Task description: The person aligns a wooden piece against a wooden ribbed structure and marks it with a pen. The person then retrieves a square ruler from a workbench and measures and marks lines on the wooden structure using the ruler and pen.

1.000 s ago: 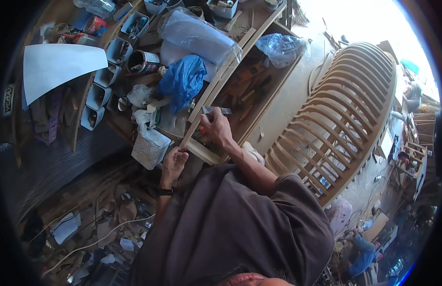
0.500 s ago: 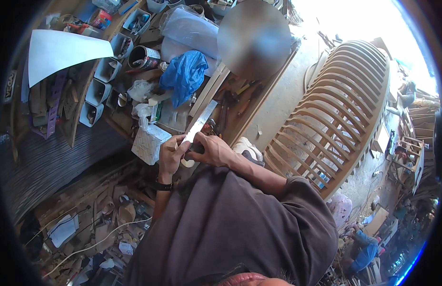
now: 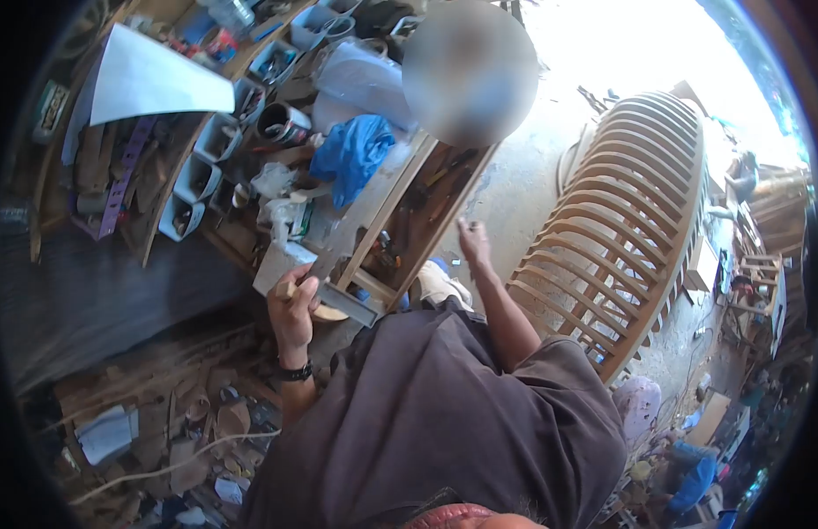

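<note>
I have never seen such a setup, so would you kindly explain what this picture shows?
There is no machine: a person works with bare hands, and one camera worn on the head looks forward and down. The left hand holds a metal tool, perhaps a square. The right hand shows apart from it, beside an open compartment; whether it holds anything is unclear. On the cluttered workbench rest a blue plastic bag and a dark can. A ribbed wooden frame stands to the right.
</note>
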Action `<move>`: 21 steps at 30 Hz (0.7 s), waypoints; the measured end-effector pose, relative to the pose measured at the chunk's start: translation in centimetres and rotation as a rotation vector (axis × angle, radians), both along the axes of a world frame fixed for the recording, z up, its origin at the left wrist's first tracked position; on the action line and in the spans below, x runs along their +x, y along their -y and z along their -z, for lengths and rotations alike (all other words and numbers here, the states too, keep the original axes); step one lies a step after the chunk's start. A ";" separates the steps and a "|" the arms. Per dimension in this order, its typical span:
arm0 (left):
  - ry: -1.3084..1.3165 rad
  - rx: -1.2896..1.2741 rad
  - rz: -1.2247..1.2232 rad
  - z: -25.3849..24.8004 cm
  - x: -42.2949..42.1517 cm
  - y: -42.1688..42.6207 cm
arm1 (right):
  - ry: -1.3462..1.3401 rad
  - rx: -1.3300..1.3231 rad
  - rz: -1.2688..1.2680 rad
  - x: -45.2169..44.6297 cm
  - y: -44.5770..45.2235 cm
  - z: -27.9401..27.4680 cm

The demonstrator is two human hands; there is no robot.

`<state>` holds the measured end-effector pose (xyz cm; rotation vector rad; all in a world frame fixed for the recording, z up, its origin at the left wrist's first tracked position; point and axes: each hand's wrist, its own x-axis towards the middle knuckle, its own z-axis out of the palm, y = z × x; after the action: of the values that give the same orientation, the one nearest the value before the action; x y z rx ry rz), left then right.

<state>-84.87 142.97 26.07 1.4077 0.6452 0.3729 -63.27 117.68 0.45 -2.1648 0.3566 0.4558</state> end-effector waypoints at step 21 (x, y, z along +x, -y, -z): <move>0.009 0.070 -0.186 -3.4 2.2 1.9 | -0.463 0.812 -0.195 4.1 -13.0 0.6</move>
<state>-82.65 141.06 29.44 1.4155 0.7646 0.5523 -59.21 130.64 -0.17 -1.2921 0.1595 1.0190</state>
